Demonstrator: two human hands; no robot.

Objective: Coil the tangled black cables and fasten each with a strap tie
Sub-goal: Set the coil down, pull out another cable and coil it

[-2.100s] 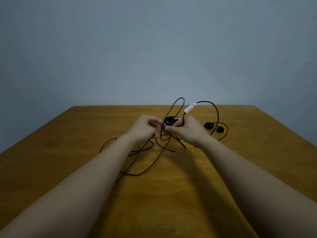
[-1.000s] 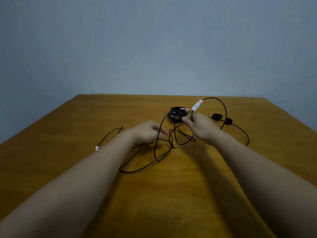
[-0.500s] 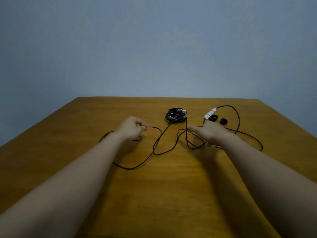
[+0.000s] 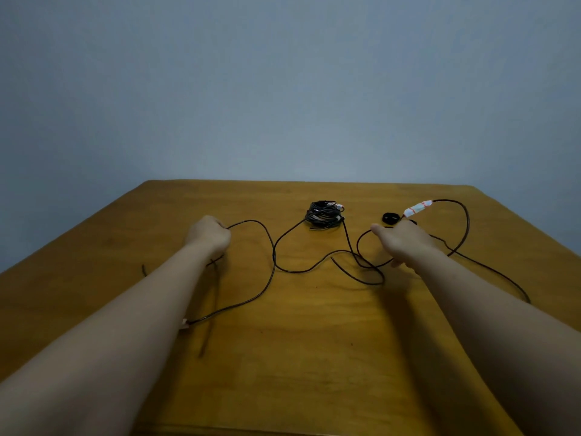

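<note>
The left hand [image 4: 207, 236] and right hand [image 4: 404, 243] have moved apart, fingers [image 4: 220, 227] curled on the black cables [image 4: 274, 256], stretching them out for coiling.

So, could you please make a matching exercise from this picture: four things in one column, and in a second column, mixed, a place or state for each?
Things:
1. left hand
2. coiled bundle
3. white and red tape
4. black disc

Places or states:
A. wrapped round the right cable, just beyond the right hand
B. lies at the far middle of the table
C. grips the loose cable
D. lies between bundle and tape

Pairs: 1-C, 2-B, 3-A, 4-D.
</note>
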